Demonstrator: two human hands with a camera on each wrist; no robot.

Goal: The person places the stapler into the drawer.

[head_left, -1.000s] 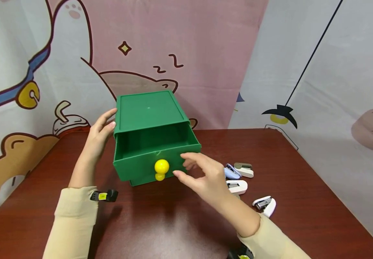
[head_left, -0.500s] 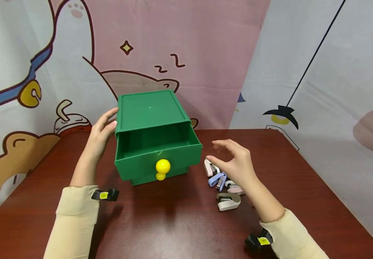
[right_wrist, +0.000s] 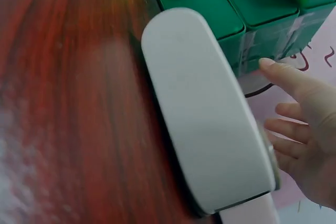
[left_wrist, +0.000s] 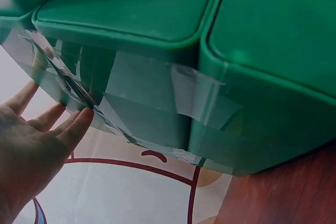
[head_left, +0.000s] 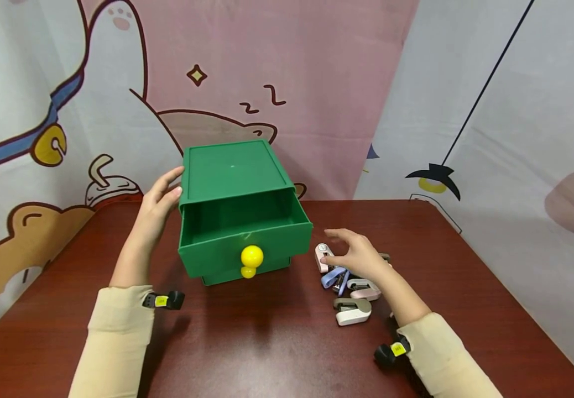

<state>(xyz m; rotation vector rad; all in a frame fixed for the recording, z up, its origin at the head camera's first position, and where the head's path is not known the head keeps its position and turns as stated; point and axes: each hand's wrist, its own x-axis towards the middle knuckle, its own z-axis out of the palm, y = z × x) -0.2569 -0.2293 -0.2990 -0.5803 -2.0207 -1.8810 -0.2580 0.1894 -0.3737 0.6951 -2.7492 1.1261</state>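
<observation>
A green drawer box (head_left: 234,168) stands on the table with its top drawer (head_left: 217,250) pulled out; the drawer's visible inside holds nothing. A yellow knob (head_left: 252,256) sits on the drawer front. My left hand (head_left: 154,213) touches the box's left side, fingers fairly straight, as the left wrist view also shows. To the right of the box, my right hand (head_left: 361,257) hovers over a group of staplers with nothing in its fingers. Among these are a pale pink stapler (head_left: 321,255), a blue stapler (head_left: 334,277), a white-and-pink stapler (head_left: 365,289) and a grey-and-white stapler (head_left: 353,312).
Around the box spreads a dark red-brown table (head_left: 247,348). Behind it hangs a printed cloth (head_left: 327,83). My right hand and forearm partly cover other staplers. In the right wrist view, a whitish stapler (right_wrist: 205,108) looms large close to the camera.
My right hand has moved away from the drawer front, rightward to above the staplers, then dropped lower towards them. My left hand stays at the box, and the drawer stays pulled out.
</observation>
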